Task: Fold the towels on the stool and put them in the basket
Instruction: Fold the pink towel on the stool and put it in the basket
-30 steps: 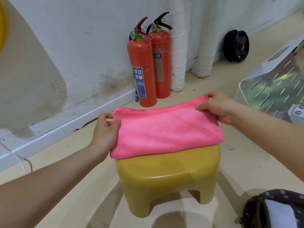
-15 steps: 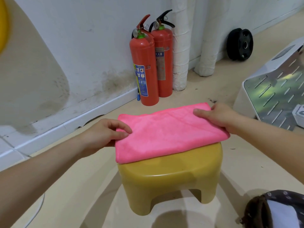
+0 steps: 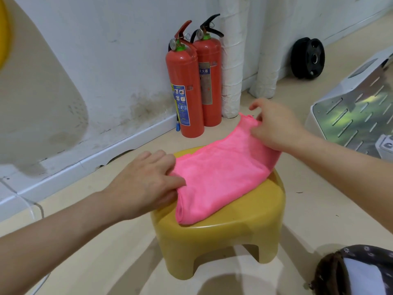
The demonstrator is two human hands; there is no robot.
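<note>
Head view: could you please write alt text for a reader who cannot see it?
A pink towel lies on a yellow stool; the left hand grips its left end, the right hand pinches its raised right end.

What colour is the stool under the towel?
Plain mustard yellow. The stool under the pink towel shows best in the head view.

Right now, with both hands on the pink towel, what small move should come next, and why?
Probably bring the right hand across toward the left hand, laying its end over. The right hand pinches the pink towel by its far end, raised off the yellow stool, while the left hand holds the other end down there, so a fold in half looks set up.
</note>
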